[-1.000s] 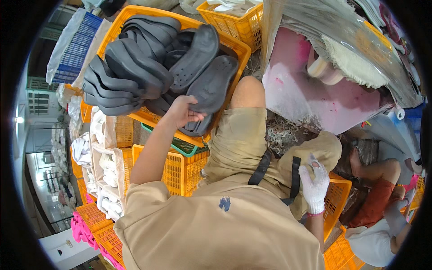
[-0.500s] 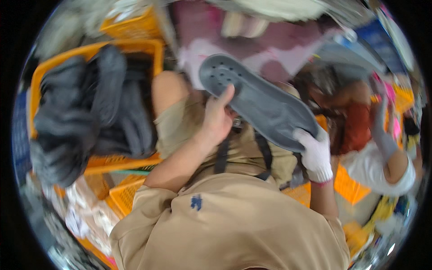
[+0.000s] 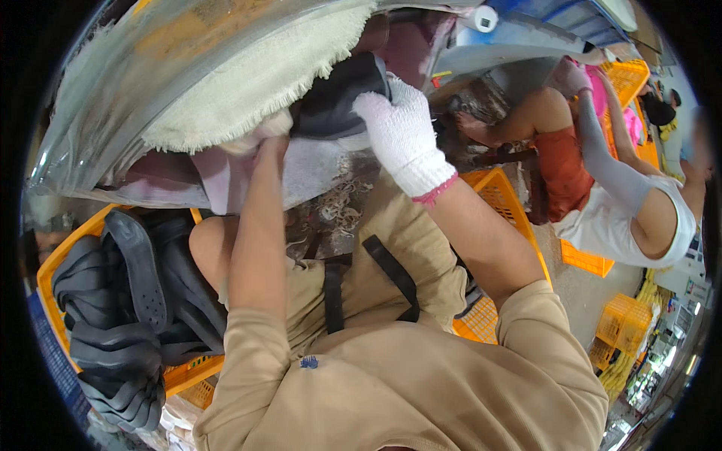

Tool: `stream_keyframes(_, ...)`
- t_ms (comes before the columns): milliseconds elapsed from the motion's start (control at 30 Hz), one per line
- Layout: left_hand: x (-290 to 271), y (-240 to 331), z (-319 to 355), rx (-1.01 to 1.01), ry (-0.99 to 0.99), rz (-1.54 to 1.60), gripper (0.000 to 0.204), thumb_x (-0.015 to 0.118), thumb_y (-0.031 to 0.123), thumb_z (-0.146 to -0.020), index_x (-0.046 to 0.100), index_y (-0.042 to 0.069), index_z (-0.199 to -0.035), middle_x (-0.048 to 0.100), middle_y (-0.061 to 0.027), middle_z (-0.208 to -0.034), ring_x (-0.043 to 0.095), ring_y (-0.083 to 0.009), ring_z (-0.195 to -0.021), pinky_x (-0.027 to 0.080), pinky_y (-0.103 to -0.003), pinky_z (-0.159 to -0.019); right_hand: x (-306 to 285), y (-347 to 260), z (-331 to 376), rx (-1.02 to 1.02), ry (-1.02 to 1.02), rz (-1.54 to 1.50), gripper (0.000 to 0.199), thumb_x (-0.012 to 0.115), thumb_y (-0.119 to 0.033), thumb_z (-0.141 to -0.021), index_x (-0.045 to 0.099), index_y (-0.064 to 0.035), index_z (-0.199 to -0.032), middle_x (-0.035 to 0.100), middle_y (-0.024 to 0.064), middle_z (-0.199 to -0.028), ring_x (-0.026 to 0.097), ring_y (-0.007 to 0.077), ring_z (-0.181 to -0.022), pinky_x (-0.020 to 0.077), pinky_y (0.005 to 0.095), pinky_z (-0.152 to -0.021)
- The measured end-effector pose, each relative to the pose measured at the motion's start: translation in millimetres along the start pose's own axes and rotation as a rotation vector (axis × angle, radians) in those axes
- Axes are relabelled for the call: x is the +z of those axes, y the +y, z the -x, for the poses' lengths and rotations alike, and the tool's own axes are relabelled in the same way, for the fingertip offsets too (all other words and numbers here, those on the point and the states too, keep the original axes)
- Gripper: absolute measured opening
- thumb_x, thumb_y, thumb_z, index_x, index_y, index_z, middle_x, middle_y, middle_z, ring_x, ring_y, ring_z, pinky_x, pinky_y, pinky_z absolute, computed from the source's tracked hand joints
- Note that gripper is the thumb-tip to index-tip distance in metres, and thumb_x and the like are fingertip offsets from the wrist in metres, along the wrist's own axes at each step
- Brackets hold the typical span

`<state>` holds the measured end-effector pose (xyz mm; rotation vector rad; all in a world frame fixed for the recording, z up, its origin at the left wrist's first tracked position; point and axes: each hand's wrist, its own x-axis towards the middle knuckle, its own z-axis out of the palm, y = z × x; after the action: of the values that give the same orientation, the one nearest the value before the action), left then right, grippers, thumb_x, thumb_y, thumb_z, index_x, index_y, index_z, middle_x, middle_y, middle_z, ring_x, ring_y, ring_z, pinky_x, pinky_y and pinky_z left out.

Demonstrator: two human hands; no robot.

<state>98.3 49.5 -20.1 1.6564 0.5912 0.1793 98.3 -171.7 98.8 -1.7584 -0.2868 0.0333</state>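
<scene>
My right hand [image 3: 408,139], in a white knit glove with a pink cuff edge, closes on one end of a dark grey shoe insole [image 3: 335,101]. The insole is tilted over a pink-and-white stained work surface [image 3: 320,167]. At its other end is my bare left hand [image 3: 259,135], smeared by motion next to a frayed white cloth [image 3: 233,90]. Its fingers cannot be made out. To my lower left, many dark grey insoles [image 3: 147,274] are heaped in an orange crate [image 3: 56,263].
Clear plastic sheeting [image 3: 83,128] covers the surface at the far left. Pale trimmings [image 3: 335,207] lie below its front edge. Another orange crate [image 3: 511,203] stands by my right knee. A co-worker in a white top [image 3: 628,225] sits to the right, near more orange crates.
The insole has gone from above my lap forward to the work surface, both hands moving with it. My left thumb no longer shows on its holed end. The view has shifted.
</scene>
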Motion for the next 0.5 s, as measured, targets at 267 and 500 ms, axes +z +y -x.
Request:
stream_keyframes(267, -11, -14, 111, -0.268, -0.528, -0.016, 0.077, 0.091, 0.045, -0.084, 0.064, -0.001, -0.140, 0.075, -0.0172, -0.126, 0.071, -0.0230, -0.113, 0.057, -0.040, -0.101, 11, -4, 0, 0.092, -0.162, -0.121, 0.037, 0.076, -0.021, -0.093, 0.073, 0.0001, -0.124, 0.076, 0.0095, -0.111, 0.069, 0.0217, -0.103, 0.0536, 0.0368, -0.095)
stream_keyframes(500, 185, 29, 65, -0.247, 0.222, 0.809, 0.068, 0.086, 0.030, -0.093, 0.056, -0.001, -0.146, 0.066, -0.0157, -0.142, 0.061, -0.0291, -0.131, 0.046, -0.040, -0.115, -38, -31, 73, -0.016, 0.206, 0.342, 0.075, 0.072, -0.015, -0.092, 0.046, 0.0071, -0.158, 0.060, 0.0186, -0.150, 0.059, 0.0281, -0.134, 0.0475, 0.0401, -0.114)
